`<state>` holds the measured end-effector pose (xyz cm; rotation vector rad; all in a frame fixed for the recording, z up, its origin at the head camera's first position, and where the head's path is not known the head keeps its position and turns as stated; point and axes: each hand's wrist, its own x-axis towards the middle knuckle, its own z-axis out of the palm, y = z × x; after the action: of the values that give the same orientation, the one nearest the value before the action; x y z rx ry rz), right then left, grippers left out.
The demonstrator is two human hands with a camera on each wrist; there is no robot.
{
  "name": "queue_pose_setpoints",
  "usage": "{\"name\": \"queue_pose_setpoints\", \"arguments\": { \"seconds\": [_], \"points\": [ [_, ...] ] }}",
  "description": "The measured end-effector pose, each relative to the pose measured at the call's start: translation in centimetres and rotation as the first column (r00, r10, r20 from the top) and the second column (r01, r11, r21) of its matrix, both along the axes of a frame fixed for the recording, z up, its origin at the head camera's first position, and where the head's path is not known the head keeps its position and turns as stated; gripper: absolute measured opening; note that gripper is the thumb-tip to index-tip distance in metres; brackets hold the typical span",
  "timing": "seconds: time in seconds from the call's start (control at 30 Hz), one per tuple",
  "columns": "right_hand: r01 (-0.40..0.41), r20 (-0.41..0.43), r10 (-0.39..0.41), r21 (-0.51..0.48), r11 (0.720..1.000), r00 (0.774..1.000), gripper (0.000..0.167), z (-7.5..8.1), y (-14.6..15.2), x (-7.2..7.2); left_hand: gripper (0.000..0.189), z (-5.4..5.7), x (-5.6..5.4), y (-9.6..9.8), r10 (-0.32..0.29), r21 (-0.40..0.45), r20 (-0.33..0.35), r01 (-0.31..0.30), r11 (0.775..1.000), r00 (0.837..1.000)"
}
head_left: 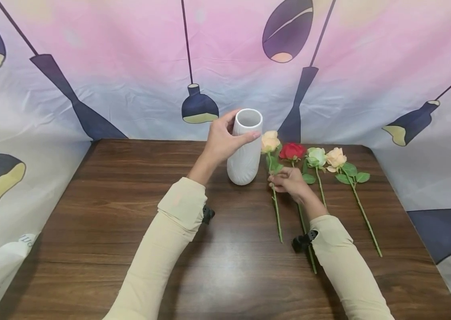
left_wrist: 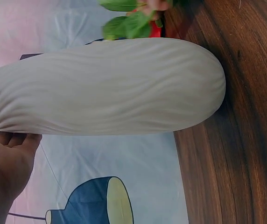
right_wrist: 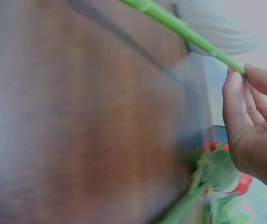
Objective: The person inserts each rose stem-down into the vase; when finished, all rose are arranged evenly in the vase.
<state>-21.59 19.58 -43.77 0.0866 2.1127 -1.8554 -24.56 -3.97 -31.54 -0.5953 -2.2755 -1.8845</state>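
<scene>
"2 things held, I see. What does your left hand (head_left: 224,138) have?"

"It grasps the white vase (head_left: 245,155) near the top. My thumb lies across the front just under the rim, and my fingers go round the far side. The mouth faces up and the base is low at the table (head_left: 129,231), though I can't tell whether it touches the wood."

"And the other?"

"My right hand (head_left: 291,181) pinches the stem of a peach rose (head_left: 270,142) just below its leaves, thumb against fingertips. The bloom is beyond my hand, just beside the vase, and the lower stem slants back toward me. In the right wrist view, the stem's shadow falls on the wood."

"So where is the vase, between your 2 hands?"

"Yes: to the right of my left hand and to the left of my right."

"Any more flowers?"

"3 more, all to the right of the peach rose I hold. The red rose (head_left: 292,151) is nearest, its bloom just past my fingers and its stem running under my hand. Next comes the pale green rose (head_left: 316,157), its stem partly hidden by my wrist. Farthest right lies the other peach rose (head_left: 336,158), near the green bloom."
</scene>
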Motion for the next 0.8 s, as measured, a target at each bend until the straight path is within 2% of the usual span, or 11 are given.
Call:
{"name": "queue_pose_setpoints", "arguments": {
  "seconds": [0.37,0.57,0.67,0.8],
  "points": [
    [0.116,-0.065,-0.124,-0.107,0.987,0.990,0.046,3.3,-0.2,-0.6,0.062,-0.1,0.0,0.2,-0.001,0.011,0.006,0.001,1.000,1.000],
    [0.147,-0.079,-0.166,-0.203,0.968,0.983,0.028,4.5,0.1,-0.6,0.062,-0.1,-0.1,0.1,0.000,0.007,0.007,0.000,1.000,1.000],
    [0.159,-0.085,-0.189,-0.280,0.947,0.978,0.025,5.0,0.2,-0.6,0.062,-0.2,-0.1,0.1,-0.002,0.008,0.000,0.002,1.000,1.000],
    [0.169,-0.109,-0.214,-0.323,0.931,0.971,0.021,5.6,0.1,-0.4,0.063,-0.2,-0.1,0.1,0.004,0.003,-0.002,-0.004,1.000,1.000]
  ]
}}
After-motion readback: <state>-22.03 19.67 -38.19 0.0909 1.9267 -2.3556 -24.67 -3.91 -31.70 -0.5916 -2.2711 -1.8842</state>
